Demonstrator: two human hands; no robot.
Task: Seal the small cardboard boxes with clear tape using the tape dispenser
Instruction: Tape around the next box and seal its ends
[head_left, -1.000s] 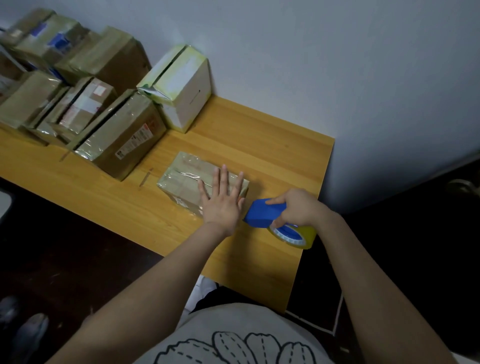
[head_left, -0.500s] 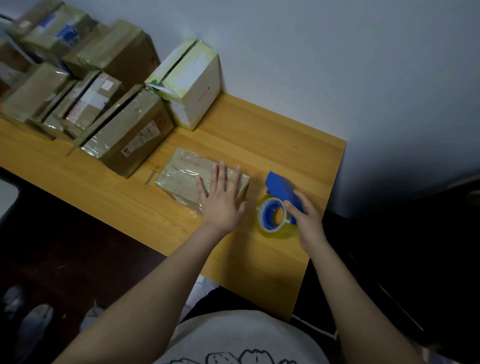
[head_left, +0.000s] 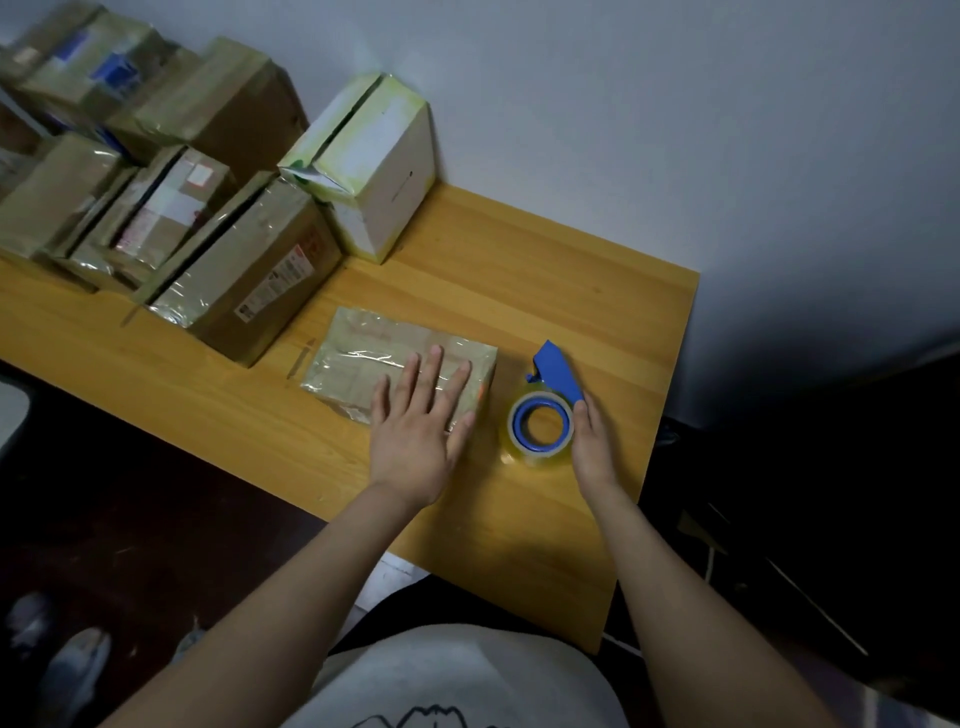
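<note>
A small flat cardboard box (head_left: 363, 353) wrapped in shiny clear tape lies on the wooden table (head_left: 519, 270). My left hand (head_left: 415, 426) presses flat on the box's near right part, fingers straight and spread. Just right of the box, the tape dispenser (head_left: 556, 369) lies on its side, blue handle pointing away and the clear tape roll toward me. My right hand (head_left: 592, 447) rests against the dispenser's right side with its fingers straight, not wrapped round it.
Several taped brown boxes crowd the back left, the nearest one (head_left: 249, 280) just left of the small box. A white and green box (head_left: 374, 166) stands against the wall. The table's right edge runs close beside my right hand.
My right hand carried the dispenser from the table's front edge, laid it on its side right of the box and loosened its grip. My left hand stayed on the box.
</note>
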